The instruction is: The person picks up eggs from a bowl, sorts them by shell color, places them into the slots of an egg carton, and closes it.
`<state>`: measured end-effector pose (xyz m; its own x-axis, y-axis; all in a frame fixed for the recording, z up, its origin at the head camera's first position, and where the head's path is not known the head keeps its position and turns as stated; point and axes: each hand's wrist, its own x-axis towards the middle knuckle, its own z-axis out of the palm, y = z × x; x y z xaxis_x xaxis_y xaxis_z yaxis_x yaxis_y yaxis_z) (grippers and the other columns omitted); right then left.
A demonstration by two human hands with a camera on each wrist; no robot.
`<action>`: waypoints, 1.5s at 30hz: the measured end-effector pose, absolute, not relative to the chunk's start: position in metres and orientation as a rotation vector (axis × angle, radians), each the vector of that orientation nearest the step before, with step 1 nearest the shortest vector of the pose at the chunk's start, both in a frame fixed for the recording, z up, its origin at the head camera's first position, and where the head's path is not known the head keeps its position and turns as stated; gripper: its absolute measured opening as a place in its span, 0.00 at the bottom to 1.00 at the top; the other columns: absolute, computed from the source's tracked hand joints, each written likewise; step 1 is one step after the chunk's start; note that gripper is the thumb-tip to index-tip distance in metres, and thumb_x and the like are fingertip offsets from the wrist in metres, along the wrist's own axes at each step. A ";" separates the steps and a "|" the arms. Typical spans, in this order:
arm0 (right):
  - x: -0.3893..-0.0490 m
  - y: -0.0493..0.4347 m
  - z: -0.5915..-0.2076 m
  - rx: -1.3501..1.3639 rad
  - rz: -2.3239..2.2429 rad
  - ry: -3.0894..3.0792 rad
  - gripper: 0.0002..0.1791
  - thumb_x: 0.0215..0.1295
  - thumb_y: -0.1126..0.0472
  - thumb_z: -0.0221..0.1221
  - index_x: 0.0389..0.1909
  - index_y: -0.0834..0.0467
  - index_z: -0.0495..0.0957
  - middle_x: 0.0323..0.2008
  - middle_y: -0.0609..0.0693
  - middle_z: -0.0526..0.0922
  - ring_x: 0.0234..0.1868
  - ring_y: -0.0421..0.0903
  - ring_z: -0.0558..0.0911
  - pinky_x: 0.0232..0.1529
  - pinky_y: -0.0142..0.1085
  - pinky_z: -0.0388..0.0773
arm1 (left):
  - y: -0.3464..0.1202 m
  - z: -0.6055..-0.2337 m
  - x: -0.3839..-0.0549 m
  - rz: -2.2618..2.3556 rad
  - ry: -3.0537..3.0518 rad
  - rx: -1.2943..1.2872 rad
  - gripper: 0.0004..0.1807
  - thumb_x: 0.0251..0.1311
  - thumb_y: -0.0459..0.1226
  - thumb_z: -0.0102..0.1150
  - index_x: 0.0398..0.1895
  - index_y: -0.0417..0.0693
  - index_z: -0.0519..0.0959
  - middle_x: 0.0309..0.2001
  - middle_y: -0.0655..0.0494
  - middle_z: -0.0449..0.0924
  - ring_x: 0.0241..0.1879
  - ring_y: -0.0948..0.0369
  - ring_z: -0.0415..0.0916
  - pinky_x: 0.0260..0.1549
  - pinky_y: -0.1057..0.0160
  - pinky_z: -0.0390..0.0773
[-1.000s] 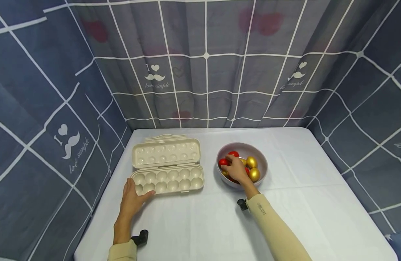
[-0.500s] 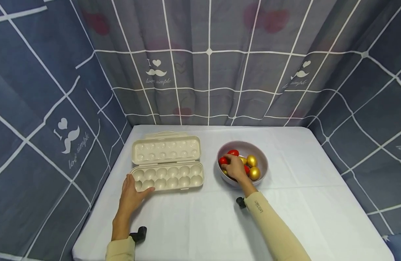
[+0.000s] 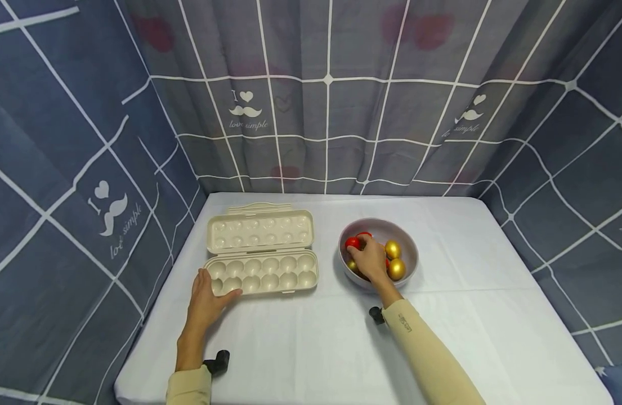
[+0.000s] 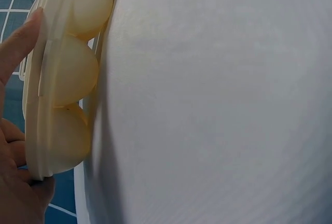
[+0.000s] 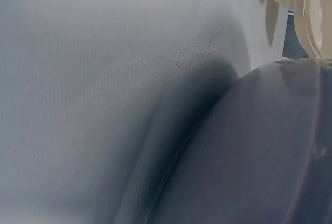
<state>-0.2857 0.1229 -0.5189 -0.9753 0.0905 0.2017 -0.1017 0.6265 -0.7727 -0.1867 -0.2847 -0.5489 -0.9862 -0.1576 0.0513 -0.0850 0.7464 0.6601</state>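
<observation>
The beige egg carton lies with its lid folded back, its two rows of cups bare. At its near left corner my left hand holds on, thumb along the front edge and fingers round the end; the left wrist view shows the thumb on the rim. In the grey-mauve bowl, my right hand pinches a red egg between thumb and fingers. Gold eggs and another red egg lie around it, partly hidden by the hand. The right wrist view catches only the bowl's outer side.
A white cloth covers the table. The carton's lid extends toward the back edge. Dark gridded curtains stand close behind and on both sides. A strip of cloth separates carton and bowl.
My right hand has shifted slightly up in the bowl, and the red egg at its fingertips has moved up and right with it. The left hand stays at the carton's corner.
</observation>
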 end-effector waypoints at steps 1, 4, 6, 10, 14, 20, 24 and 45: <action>-0.285 0.122 -0.519 0.010 1.294 -2.578 0.21 0.61 0.58 0.67 0.52 0.63 0.80 0.45 0.61 0.84 0.46 0.58 0.81 0.52 0.49 0.75 | -0.285 -0.549 -0.187 -1.066 -2.833 0.196 0.69 0.50 0.55 0.73 0.73 0.22 0.36 0.74 0.24 0.33 0.74 0.37 0.32 0.70 0.41 0.44; -0.284 0.120 -0.519 0.051 1.365 -2.423 0.20 0.60 0.58 0.68 0.50 0.63 0.80 0.44 0.60 0.85 0.43 0.56 0.83 0.48 0.48 0.79 | -0.286 -0.548 -0.186 -1.080 -2.818 0.193 0.68 0.50 0.54 0.73 0.73 0.22 0.36 0.74 0.24 0.32 0.74 0.37 0.32 0.70 0.41 0.43; -0.283 0.116 -0.518 0.106 1.416 -2.315 0.19 0.60 0.59 0.69 0.50 0.63 0.81 0.43 0.60 0.85 0.43 0.55 0.84 0.46 0.48 0.80 | -0.287 -0.549 -0.185 -1.091 -2.815 0.195 0.68 0.50 0.53 0.74 0.73 0.22 0.36 0.74 0.24 0.32 0.74 0.37 0.32 0.70 0.41 0.42; -0.277 0.101 -0.517 0.217 1.524 -2.066 0.19 0.59 0.64 0.70 0.50 0.65 0.81 0.43 0.61 0.85 0.43 0.56 0.85 0.46 0.50 0.81 | -0.287 -0.550 -0.183 -1.096 -2.819 0.207 0.68 0.50 0.52 0.74 0.73 0.21 0.36 0.73 0.23 0.32 0.74 0.36 0.32 0.70 0.41 0.42; -0.263 0.072 -0.506 0.365 1.658 -1.867 0.20 0.57 0.71 0.69 0.51 0.72 0.79 0.45 0.66 0.83 0.45 0.61 0.84 0.49 0.53 0.79 | -0.285 -0.551 -0.181 -1.102 -2.818 0.227 0.68 0.49 0.53 0.74 0.73 0.21 0.37 0.73 0.23 0.33 0.74 0.35 0.33 0.70 0.40 0.42; -0.237 0.017 -0.487 0.557 1.835 -1.916 0.18 0.55 0.78 0.66 0.47 0.79 0.76 0.45 0.73 0.80 0.47 0.68 0.81 0.49 0.54 0.79 | -0.281 -0.554 -0.181 -1.117 -2.842 0.261 0.70 0.49 0.56 0.74 0.73 0.22 0.37 0.74 0.25 0.32 0.74 0.36 0.32 0.70 0.41 0.42; -0.242 -0.018 -0.510 0.648 1.889 -2.081 0.16 0.57 0.74 0.67 0.47 0.74 0.78 0.45 0.66 0.82 0.48 0.63 0.83 0.47 0.45 0.81 | -0.282 -0.554 -0.182 -1.098 -2.839 0.265 0.69 0.49 0.56 0.74 0.73 0.22 0.37 0.74 0.26 0.32 0.74 0.37 0.32 0.70 0.41 0.42; -0.253 -0.099 -0.540 0.674 1.328 -2.605 0.17 0.58 0.62 0.70 0.49 0.60 0.82 0.45 0.51 0.84 0.45 0.44 0.82 0.47 0.30 0.77 | -0.283 -0.554 -0.183 -1.104 -2.793 0.235 0.68 0.49 0.56 0.73 0.73 0.23 0.38 0.75 0.27 0.34 0.75 0.39 0.32 0.70 0.41 0.43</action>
